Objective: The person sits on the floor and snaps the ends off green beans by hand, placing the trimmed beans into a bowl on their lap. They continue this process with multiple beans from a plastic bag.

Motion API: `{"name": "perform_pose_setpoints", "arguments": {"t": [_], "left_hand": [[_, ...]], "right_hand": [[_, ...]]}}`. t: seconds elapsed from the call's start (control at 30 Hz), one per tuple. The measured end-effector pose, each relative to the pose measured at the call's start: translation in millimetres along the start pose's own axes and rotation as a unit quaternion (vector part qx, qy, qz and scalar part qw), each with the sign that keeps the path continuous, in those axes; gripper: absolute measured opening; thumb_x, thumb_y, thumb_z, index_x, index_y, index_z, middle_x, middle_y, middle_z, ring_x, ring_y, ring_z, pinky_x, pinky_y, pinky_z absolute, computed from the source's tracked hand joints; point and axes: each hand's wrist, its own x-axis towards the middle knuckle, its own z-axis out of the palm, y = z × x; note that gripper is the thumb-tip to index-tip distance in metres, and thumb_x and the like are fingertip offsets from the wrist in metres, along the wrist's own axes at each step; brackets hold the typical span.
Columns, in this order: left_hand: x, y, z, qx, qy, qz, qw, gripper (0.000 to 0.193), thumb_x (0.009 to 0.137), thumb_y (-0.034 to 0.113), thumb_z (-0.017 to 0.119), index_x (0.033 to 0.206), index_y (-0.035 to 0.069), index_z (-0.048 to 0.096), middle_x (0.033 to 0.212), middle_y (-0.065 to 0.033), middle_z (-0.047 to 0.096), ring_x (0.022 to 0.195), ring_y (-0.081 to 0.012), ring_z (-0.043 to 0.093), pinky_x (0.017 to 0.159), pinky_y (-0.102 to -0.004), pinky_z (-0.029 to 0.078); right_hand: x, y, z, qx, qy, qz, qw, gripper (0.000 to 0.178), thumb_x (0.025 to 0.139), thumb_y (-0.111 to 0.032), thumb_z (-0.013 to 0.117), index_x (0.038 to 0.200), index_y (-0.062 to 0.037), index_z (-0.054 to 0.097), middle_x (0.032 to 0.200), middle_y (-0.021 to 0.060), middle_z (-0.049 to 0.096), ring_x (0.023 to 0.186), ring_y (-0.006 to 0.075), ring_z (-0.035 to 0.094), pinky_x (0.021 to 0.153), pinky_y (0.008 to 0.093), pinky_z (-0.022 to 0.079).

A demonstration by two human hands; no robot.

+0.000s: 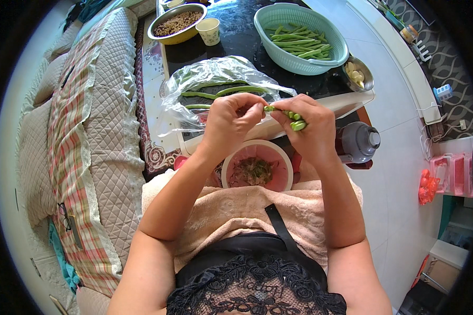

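My left hand [231,119] is closed, its thumb and fingertips pinching at the end of a green bean. Close beside it, my right hand [312,128] is closed round several short green bean pieces [298,125], whose ends stick out between the fingers. Just beyond both hands, long green beans [215,93] lie on a clear plastic bag [181,79] at the table edge. Below the hands, a pink-lined bin [228,167] with scraps inside stands between my knees.
A mint-green basket [278,60] of beans sits at the far right of the dark table [236,39], beside a metal bowl [370,81] of pale peeled pieces. At the far left stand a bowl [157,37] of brown grains and a paper cup [209,32]. A sofa [108,94] lines the left.
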Motion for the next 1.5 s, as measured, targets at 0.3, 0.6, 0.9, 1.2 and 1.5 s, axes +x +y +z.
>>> {"name": "perform_pose_setpoints", "arguments": {"t": [0.3, 0.6, 0.9, 1.2, 1.5], "left_hand": [[-9.9, -14.5, 1.0, 0.348, -0.215, -0.016, 0.912, 0.015, 0.082, 0.009, 0.065, 0.095, 0.004, 0.069, 0.075, -0.0112, 0.066, 0.071, -0.01, 0.062, 0.068, -0.028, 0.051], [-1.9, -14.3, -6.3, 0.063, -0.22, -0.124, 0.965, 0.016, 0.095, 0.01, 0.057, 0.098, -0.003, 0.067, 0.082, -0.0008, 0.063, 0.075, -0.0066, 0.058, 0.07, -0.0209, 0.05], [0.8, -4.6, -12.7, 0.414, -0.019, 0.19, 0.89, 0.011, 0.085, 0.008, 0.062, 0.094, 0.004, 0.066, 0.082, -0.0116, 0.065, 0.07, -0.0265, 0.064, 0.062, -0.0339, 0.05], [-4.6, 9.9, -2.3, 0.47, -0.002, 0.31, 0.827, 0.01, 0.084, 0.005, 0.061, 0.093, 0.005, 0.067, 0.08, -0.0099, 0.062, 0.073, -0.0267, 0.062, 0.064, -0.0341, 0.05], [-7.2, -6.2, 13.5, -0.153, -0.03, 0.044, 0.987, 0.011, 0.088, -0.001, 0.06, 0.096, -0.004, 0.067, 0.086, -0.0047, 0.067, 0.076, -0.0093, 0.061, 0.069, -0.0234, 0.05]], "right_hand": [[12.1, 33.5, -29.6, 0.459, 0.217, 0.245, 0.826, 0.02, 0.087, -0.014, 0.072, 0.101, -0.001, 0.067, 0.088, 0.0129, 0.071, 0.05, 0.0047, 0.047, 0.047, 0.0171, 0.037], [12.1, 46.5, -34.6, 0.455, 0.294, 0.257, 0.8, 0.02, 0.084, -0.015, 0.075, 0.098, -0.0025, 0.067, 0.087, 0.0114, 0.071, 0.049, 0.0058, 0.046, 0.045, 0.0175, 0.037], [13.9, 36.0, -35.0, 0.004, 0.253, 0.054, 0.966, 0.026, 0.077, -0.005, 0.075, 0.102, -0.0083, 0.069, 0.093, 0.0065, 0.069, 0.075, 0.0176, 0.065, 0.067, 0.0295, 0.053], [1.9, -2.0, -5.0, -0.125, -0.083, -0.014, 0.989, 0.018, 0.073, -0.006, 0.068, 0.09, -0.0093, 0.068, 0.091, 0.0084, 0.068, 0.079, 0.0293, 0.066, 0.067, 0.0386, 0.053], [1.6, -10.0, 4.2, 0.276, 0.062, 0.186, 0.941, 0.006, 0.085, -0.01, 0.069, 0.087, -0.0047, 0.068, 0.082, 0.0076, 0.07, 0.067, 0.0134, 0.062, 0.059, 0.0278, 0.048]]}}
